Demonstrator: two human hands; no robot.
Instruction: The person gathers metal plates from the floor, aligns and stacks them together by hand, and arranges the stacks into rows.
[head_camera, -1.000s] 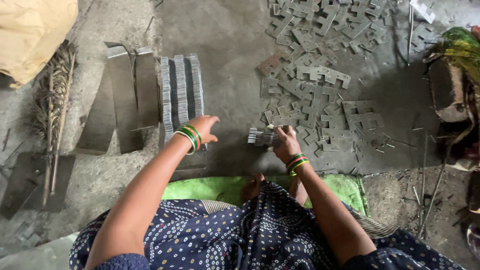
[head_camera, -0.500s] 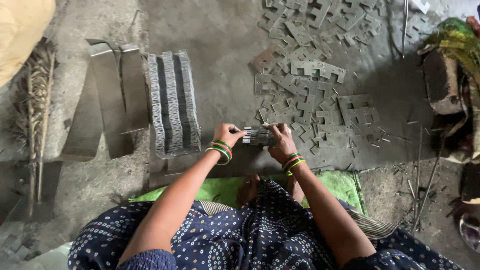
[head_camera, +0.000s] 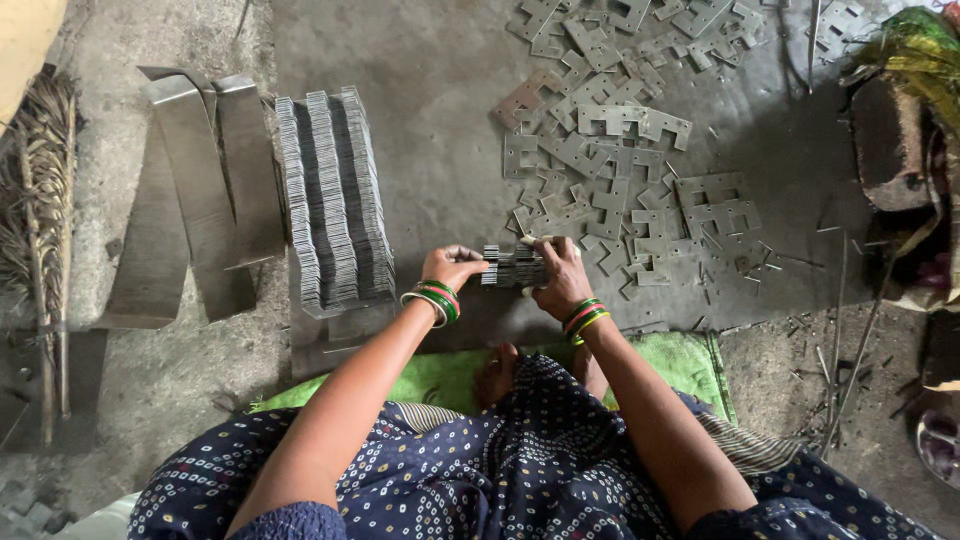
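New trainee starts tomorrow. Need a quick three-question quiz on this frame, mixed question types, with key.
1. True or false: both hands grip one small stack of metal plates.
2. Where do the neat upright rows of plates stand? A) by the person's left hand B) on the green mat C) by the broom
3. What lies scattered on the floor beyond the right hand?

Key
1. True: left hand and right hand press the small stack of metal plates from both ends.
2. A: rows of plates.
3. Loose flat stamped plates.

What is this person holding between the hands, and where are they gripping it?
A small stack of thin grey metal plates, set on edge just above the floor. The left hand presses one end of the stack and the right hand the other, squeezing it together.
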